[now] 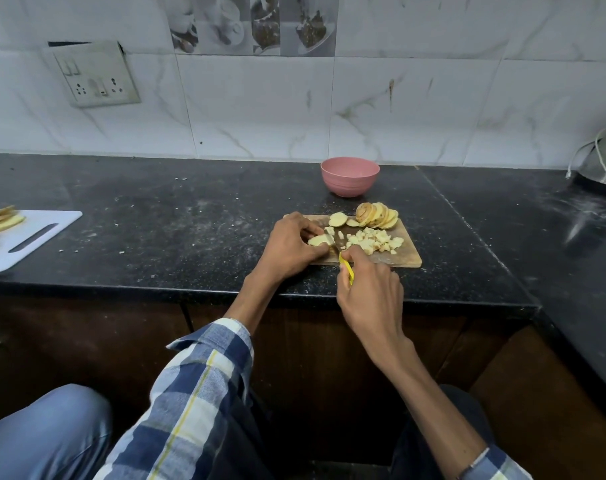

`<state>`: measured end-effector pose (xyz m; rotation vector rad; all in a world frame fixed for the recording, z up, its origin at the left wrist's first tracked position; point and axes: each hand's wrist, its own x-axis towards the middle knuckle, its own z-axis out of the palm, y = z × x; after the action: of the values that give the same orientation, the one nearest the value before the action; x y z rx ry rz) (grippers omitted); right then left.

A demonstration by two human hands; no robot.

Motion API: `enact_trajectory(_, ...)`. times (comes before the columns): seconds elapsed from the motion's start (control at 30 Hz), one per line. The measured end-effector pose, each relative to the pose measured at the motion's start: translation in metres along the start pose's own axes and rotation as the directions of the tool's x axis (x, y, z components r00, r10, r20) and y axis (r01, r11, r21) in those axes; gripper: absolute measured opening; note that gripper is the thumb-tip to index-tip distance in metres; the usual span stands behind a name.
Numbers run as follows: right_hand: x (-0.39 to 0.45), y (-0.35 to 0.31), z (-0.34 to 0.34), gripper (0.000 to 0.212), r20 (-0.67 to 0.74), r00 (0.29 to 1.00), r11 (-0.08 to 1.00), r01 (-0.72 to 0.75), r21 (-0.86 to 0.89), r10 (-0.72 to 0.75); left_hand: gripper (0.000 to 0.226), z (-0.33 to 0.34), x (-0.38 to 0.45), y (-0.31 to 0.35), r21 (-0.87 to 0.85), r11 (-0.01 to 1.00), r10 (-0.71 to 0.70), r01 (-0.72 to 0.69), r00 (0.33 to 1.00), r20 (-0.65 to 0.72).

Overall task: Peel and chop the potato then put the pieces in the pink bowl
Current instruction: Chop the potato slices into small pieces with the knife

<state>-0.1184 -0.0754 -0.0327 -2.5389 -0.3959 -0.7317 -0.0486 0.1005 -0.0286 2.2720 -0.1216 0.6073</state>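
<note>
I count one pink bowl (350,176), two chopping boards, wooden (403,259) and white (34,237), one knife (346,268), and my two hands, left (294,245) and right (370,292).

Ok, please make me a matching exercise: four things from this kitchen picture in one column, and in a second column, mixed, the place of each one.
Things:
1. pink bowl
2. potato cubes
3. potato slices
4. white cutting board

Places:
A. far left on the counter
B. far right corner of the wooden board
C. behind the wooden board, near the wall
D. middle of the wooden board, beside the knife

Pairs: 1-C, 2-D, 3-B, 4-A
</note>
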Motion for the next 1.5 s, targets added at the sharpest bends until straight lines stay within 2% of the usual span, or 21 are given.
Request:
enact_trajectory(0.37, -0.004, -0.011, -0.001, 0.034, 0.054, 0.998, 0.998, -0.033, -0.052, 0.035, 0.024, 0.001, -0.001, 0.002, 0.003, 1.000, -0.019, 0.019, 1.000, -0.009)
enact_trajectory(0.87, 0.000, 0.001, -0.004, 0.023, -0.004, 0.995, 0.995, -0.104, 0.009, 0.104, 0.021, -0.002, -0.004, 0.006, 0.006, 1.000, -0.013, 0.013, 1.000, -0.006)
enact_trajectory(1.0, -0.001, 0.001, -0.002, 0.016, -0.036, 0.998, 0.997, -0.049, 0.057, 0.051, 0.024, -0.004, -0.005, 0.006, 0.036, 0.999, -0.007, 0.007, 1.000, 0.001)
enact_trajectory(1.17, -0.004, 0.002, -0.001, 0.020, -0.038, 0.999, 0.998, 0.011, 0.058, -0.009, 0.022, -0.003, -0.004, 0.004, 0.015, 1.000, -0.019, 0.020, 1.000, -0.021)
enact_trajectory(1.5, 0.008, -0.005, 0.005, 0.017, 0.015, 1.000, 0.998, 0.016, 0.057, -0.017, 0.022, -0.001, -0.002, 0.000, -0.011, 0.999, -0.034, 0.034, 0.999, -0.024)
